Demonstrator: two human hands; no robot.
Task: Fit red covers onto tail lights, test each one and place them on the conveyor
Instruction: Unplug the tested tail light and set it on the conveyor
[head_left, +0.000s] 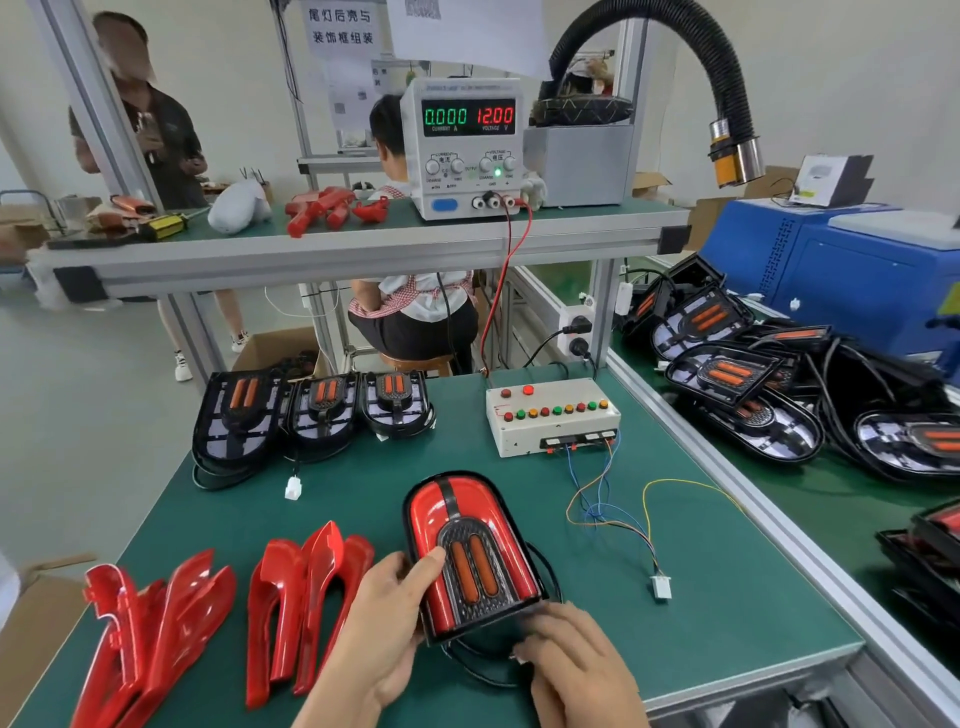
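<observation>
We note the left hand (382, 618) gripping the red-covered tail light (470, 556) on the green mat (675, 597); the right hand (576, 660), fingers curled, pinches its black cable (483, 670).

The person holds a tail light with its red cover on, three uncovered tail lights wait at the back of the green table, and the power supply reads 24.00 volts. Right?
Not quite. In the head view the power supply reads 12.00 volts, not 24.00. The rest holds.
</observation>
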